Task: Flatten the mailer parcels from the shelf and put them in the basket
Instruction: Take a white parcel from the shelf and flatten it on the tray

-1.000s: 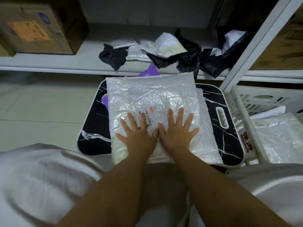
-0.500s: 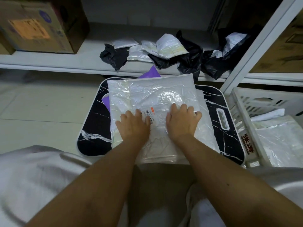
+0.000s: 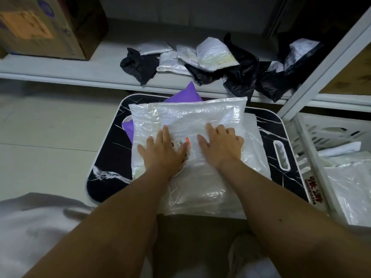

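Single head-worn view, forward and down, close over hands (image 3: 192, 151)

Two bare forearms, no sleeves down to the wrists; no watch, no bracelet marks visible; hands (image 3: 163, 153) and (image 3: 221, 146) bare, no gloves, no rings to be made out; a small dark mole on the right forearm; pale grey, softly creased cloth over the left knee (image 3: 34, 227); similar light cloth at the lower right; a light-coloured shoe (image 3: 244, 257) below, blurred.
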The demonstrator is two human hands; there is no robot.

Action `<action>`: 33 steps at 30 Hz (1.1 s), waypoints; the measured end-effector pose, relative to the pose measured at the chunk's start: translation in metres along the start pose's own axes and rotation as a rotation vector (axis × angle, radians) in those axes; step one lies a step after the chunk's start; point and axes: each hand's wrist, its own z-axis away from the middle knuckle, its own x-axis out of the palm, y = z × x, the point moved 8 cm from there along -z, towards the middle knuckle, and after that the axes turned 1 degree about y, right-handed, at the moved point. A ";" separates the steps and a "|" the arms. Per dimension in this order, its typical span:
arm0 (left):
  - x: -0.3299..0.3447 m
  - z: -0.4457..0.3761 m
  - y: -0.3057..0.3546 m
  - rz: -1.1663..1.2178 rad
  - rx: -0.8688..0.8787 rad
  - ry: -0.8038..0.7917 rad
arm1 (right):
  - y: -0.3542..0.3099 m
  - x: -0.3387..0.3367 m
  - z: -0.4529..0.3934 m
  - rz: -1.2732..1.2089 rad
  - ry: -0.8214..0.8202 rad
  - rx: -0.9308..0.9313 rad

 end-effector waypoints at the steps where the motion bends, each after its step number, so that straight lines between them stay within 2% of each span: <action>1: -0.003 -0.004 -0.001 -0.009 -0.010 0.019 | -0.001 -0.002 -0.005 0.004 -0.006 0.024; 4: -0.018 -0.022 -0.002 -0.043 -0.078 0.072 | -0.007 -0.012 -0.022 0.020 0.039 0.074; 7: -0.029 -0.041 0.008 -0.183 -0.055 0.065 | -0.025 -0.020 -0.037 0.124 0.091 -0.052; 10: -0.020 -0.052 0.014 -0.155 0.014 -0.021 | -0.028 0.000 -0.046 0.068 -0.067 -0.168; 14: 0.004 -0.051 -0.003 -0.033 -0.079 -0.198 | -0.008 0.024 -0.052 -0.109 -0.338 -0.001; 19: 0.007 -0.049 -0.011 0.019 -0.203 -0.239 | 0.003 0.026 -0.053 -0.190 -0.381 0.157; 24: 0.006 -0.050 -0.013 0.051 -0.220 -0.195 | 0.007 0.025 -0.056 -0.226 -0.424 0.193; 26: -0.005 -0.049 -0.014 0.132 -0.192 -0.090 | 0.016 0.013 -0.059 -0.272 -0.339 0.277; 28: -0.018 -0.045 -0.019 0.208 -0.215 0.042 | 0.045 -0.007 -0.056 -0.247 -0.155 0.502; 29: -0.024 -0.044 -0.026 0.227 -0.284 0.109 | 0.060 -0.014 -0.051 -0.252 -0.099 0.621; 31: -0.031 -0.037 -0.050 0.313 -0.557 0.173 | 0.083 -0.014 -0.041 -0.380 -0.092 0.769; 33: -0.026 -0.028 -0.070 0.412 -0.826 0.120 | 0.090 -0.008 -0.038 -0.569 -0.098 0.770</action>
